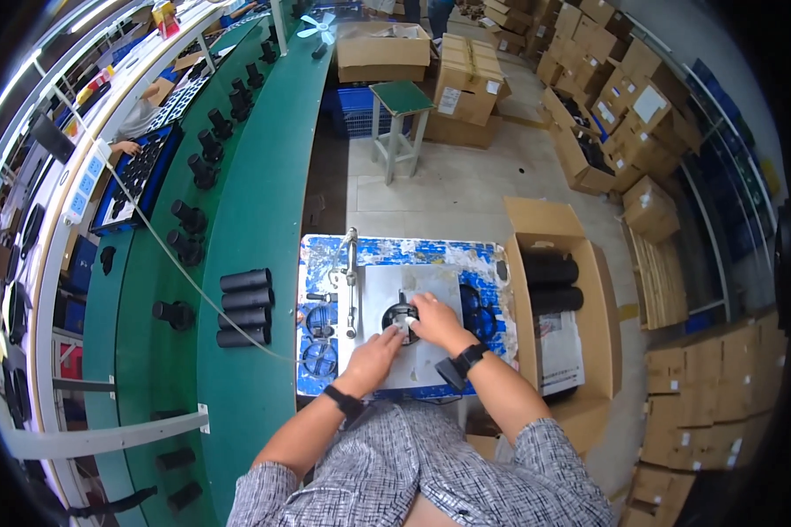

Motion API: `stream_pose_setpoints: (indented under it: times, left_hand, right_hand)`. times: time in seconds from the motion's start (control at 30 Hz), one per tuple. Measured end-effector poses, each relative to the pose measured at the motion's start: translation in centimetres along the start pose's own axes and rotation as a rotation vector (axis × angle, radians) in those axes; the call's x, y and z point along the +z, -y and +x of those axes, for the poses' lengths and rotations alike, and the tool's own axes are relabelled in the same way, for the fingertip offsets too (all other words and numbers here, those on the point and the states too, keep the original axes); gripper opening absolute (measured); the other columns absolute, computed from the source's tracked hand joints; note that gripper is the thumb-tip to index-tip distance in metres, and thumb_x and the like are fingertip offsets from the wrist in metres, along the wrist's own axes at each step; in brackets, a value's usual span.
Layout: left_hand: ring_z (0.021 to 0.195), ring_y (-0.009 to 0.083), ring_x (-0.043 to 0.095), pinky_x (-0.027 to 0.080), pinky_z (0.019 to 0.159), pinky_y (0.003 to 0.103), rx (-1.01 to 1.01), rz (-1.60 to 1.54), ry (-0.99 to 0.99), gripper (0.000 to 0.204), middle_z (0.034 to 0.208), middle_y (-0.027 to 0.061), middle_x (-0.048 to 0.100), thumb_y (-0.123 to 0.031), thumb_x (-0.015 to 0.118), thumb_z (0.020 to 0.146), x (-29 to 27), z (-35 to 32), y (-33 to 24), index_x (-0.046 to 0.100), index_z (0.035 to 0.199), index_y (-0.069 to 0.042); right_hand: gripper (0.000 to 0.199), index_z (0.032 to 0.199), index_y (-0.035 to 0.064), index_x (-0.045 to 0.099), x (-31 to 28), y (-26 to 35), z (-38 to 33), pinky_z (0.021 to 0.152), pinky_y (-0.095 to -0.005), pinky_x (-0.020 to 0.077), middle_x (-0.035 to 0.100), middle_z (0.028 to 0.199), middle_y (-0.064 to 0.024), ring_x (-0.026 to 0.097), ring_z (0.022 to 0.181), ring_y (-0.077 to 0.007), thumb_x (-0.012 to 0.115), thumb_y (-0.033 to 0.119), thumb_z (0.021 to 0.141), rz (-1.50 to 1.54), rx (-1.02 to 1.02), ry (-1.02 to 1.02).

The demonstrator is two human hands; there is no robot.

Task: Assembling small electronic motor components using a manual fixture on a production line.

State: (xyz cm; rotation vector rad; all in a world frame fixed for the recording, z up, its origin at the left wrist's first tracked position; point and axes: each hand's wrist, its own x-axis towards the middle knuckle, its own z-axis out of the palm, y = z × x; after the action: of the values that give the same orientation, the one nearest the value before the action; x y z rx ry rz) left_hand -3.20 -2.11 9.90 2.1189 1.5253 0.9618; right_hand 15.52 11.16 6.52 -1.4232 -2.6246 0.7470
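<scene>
A round black plastic part (388, 318) with an open, spoked middle lies on a grey metal plate (373, 373) in front of me. My left hand (376, 358) reaches in from the lower left, its fingertips closed on the part's near edge. From the right, my right hand (437, 321) has its fingers curled over the part's right side, with its thumb close to the left fingertips. Something small and pale shows between the fingertips, too small to name. Left of the plate stands a metal rod fixture (351, 285). Similar black ring parts (319, 357) lie beside it.
The plate sits on a worn blue-and-white table (422, 252). More black rings (476, 314) lie on its right side. Several black tubes (246, 307) rest on the green bench (272, 176). An open carton (608, 325) holds black cylinders. A stool (402, 98) stands ahead. A person's hand (129, 148) shows across the bench.
</scene>
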Motion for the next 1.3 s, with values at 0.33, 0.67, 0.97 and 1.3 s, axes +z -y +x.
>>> stream_pose_setpoints:
  times: [0.33,0.67,0.97,1.3]
  left_hand:
    - [0.071,0.0295,0.072,0.057,0.060,0.046,0.109,0.351,0.443,0.019,0.101,0.0064,0.066,-0.021,0.060,0.098,3.6,1.7,4.5,0.065,0.112,-0.010]
    - [0.076,0.0321,0.075,0.060,0.062,0.046,0.059,0.293,0.401,0.021,0.104,0.0103,0.070,-0.018,0.059,0.095,3.7,1.5,4.4,0.066,0.114,-0.010]
    - [0.073,0.0277,0.071,0.056,0.055,0.041,-0.605,0.621,-0.046,0.014,0.100,0.0066,0.070,-0.022,0.062,0.095,-16.7,-12.3,4.2,0.073,0.104,-0.018]
    - [0.136,0.0494,0.049,0.039,0.110,0.066,-1.868,1.167,0.013,0.041,0.140,0.0115,0.057,-0.028,0.064,0.096,-31.4,-35.6,24.2,0.068,0.136,-0.024]
  right_hand:
    - [0.024,0.111,0.0065,0.067,1.4,3.1,2.6,0.072,-0.0439,0.0625,0.073,0.105,-0.0213,0.078,0.086,-0.0328,0.068,0.012,0.088,-0.394,0.046,-0.032]
    - [0.014,0.103,0.0085,0.070,3.4,1.3,3.5,0.076,-0.0493,0.0611,0.075,0.098,-0.0170,0.076,0.088,-0.0367,0.066,0.015,0.092,-0.372,-0.021,-0.106]
    - [0.032,0.115,0.0011,0.065,-0.3,-1.5,-4.8,0.071,-0.0339,0.0537,0.067,0.107,-0.0128,0.066,0.081,-0.0209,0.078,0.008,0.088,0.480,0.163,-0.203]
    - [0.017,0.105,0.0014,0.066,-0.2,2.6,-11.9,0.064,-0.0281,0.0503,0.060,0.099,-0.0066,0.057,0.070,-0.0143,0.073,0.001,0.090,0.332,0.126,-0.395]
